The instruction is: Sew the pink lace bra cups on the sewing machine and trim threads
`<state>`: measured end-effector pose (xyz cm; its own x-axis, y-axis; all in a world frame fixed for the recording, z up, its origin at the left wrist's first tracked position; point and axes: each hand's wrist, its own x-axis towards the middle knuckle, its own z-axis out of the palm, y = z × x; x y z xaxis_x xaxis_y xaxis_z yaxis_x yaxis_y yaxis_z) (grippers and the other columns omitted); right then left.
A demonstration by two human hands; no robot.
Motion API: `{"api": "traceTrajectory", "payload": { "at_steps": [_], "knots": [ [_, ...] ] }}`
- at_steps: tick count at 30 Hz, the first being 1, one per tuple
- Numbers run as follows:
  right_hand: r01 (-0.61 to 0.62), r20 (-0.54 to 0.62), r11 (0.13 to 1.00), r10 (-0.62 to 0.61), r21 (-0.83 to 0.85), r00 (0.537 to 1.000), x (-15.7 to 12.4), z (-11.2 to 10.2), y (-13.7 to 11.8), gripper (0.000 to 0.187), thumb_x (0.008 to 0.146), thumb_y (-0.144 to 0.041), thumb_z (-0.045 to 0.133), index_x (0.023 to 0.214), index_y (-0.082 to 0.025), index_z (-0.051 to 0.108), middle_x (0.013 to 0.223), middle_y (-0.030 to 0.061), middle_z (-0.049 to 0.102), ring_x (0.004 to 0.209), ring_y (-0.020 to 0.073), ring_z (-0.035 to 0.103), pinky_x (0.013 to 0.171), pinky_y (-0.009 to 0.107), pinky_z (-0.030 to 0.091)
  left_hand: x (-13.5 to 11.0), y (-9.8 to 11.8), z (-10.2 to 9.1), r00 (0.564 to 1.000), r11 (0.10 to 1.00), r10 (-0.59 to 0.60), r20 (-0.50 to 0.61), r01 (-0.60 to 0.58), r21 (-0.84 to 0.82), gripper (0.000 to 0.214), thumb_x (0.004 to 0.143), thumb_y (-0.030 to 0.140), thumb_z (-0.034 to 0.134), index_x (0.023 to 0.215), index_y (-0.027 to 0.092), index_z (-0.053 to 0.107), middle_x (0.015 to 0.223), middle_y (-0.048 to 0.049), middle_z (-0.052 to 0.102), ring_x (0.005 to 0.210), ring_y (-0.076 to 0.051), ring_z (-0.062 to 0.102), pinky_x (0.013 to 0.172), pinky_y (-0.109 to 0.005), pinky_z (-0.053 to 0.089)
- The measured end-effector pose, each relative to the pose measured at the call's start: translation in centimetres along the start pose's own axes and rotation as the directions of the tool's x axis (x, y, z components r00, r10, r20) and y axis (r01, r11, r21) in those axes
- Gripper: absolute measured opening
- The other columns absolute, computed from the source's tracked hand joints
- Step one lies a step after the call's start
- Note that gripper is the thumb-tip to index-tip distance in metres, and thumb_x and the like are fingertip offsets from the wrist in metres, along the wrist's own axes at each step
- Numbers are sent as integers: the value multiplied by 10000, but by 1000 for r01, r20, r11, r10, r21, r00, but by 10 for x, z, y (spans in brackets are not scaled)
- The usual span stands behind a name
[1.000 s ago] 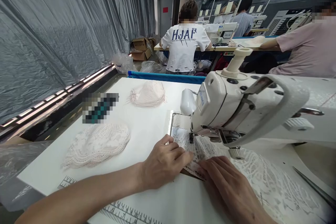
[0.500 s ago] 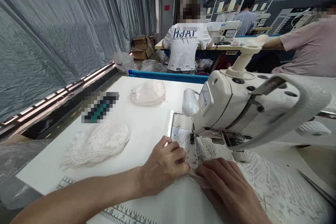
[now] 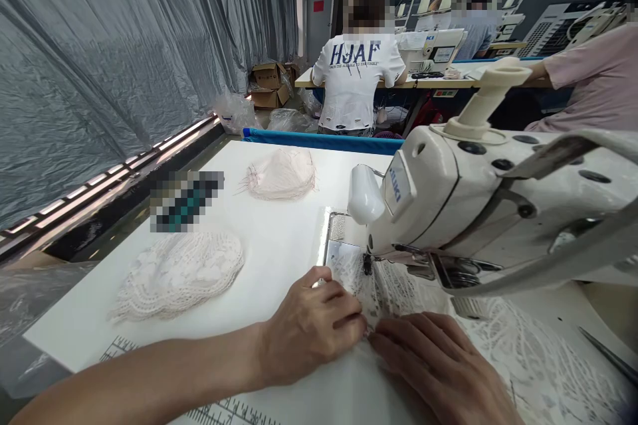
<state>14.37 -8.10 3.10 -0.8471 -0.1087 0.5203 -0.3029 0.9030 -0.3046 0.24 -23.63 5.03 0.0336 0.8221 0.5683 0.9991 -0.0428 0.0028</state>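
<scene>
White lace fabric runs under the presser foot of a white sewing machine and spreads out to the right. My left hand is closed on the lace edge just in front of the foot, its fingers curled. Close beside it, my right hand presses on the lace, with its fingertips pinching the edge near my left fingers. Both hands partly hide the fabric between them.
On the table at left lie a stack of white lace pieces and a pale pink cup-shaped piece. Tweezers rest at far right. A ruler scale marks the front. People sit at machines ahead, one in a white shirt.
Both hands have shifted slightly toward me and right in view, still at the lace edge. The head view has moved a little, so the machine appears farther right.
</scene>
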Motion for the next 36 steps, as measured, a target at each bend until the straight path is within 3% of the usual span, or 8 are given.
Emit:
{"api": "traceTrajectory", "payload": {
  "at_steps": [8, 13, 16, 19, 25, 36],
  "knots": [
    [75, 16, 994, -74, -78, 997, 3, -2, 2, 344, 988, -183, 320, 940, -224, 658, 919, 14, 696, 822, 144, 600, 797, 313, 381, -7, 2, 0, 992, 996, 39, 119, -48, 69, 144, 865, 90, 500, 870, 183, 610, 910, -17, 631, 833, -125, 559, 831, -342, 405],
    [68, -9, 985, -70, -156, 998, 2, -2, 6, 160, 912, -267, 525, 996, -213, 651, 1003, 19, 694, 871, 168, 605, 796, 319, 383, -8, 4, 1, 991, 992, 49, 125, -63, 112, 147, 871, 91, 486, 865, 174, 607, 921, -30, 618, 835, -130, 557, 848, -348, 408],
    [87, 48, 951, -77, -296, 996, 1, -2, 13, 290, 867, -401, 582, 1084, -213, 623, 1090, 14, 681, 937, 197, 610, 806, 338, 371, -2, 2, 1, 992, 988, 51, 114, -67, 141, 141, 865, 79, 487, 847, 159, 601, 897, -28, 615, 834, -131, 558, 851, -346, 408],
    [122, 73, 888, -100, -443, 992, 1, -1, 21, 395, 895, -496, 496, 1132, -198, 600, 1143, 30, 666, 932, 217, 627, 816, 375, 363, 7, -4, 1, 992, 985, 49, 116, -67, 159, 116, 864, 86, 496, 844, 148, 592, 864, -22, 611, 838, -131, 562, 865, -344, 403],
    [154, 108, 786, -112, -598, 988, 12, 0, 26, 524, 979, -463, 261, 1184, -80, 554, 1101, 109, 684, 859, 243, 664, 766, 412, 420, 18, -20, 6, 992, 988, 37, 123, -55, 142, 139, 896, 116, 450, 947, 138, 577, 887, -23, 615, 829, -123, 552, 914, -349, 384],
    [217, 100, 739, -200, -638, 975, 19, -8, 24, 520, 972, -463, 265, 1140, -108, 606, 1120, 123, 673, 849, 251, 668, 711, 413, 465, 16, -18, 6, 992, 979, 61, 112, -81, 188, 173, 893, 114, 438, 1006, 103, 569, 1019, -97, 599, 1024, -188, 520, 1013, -408, 334]
  ]
}}
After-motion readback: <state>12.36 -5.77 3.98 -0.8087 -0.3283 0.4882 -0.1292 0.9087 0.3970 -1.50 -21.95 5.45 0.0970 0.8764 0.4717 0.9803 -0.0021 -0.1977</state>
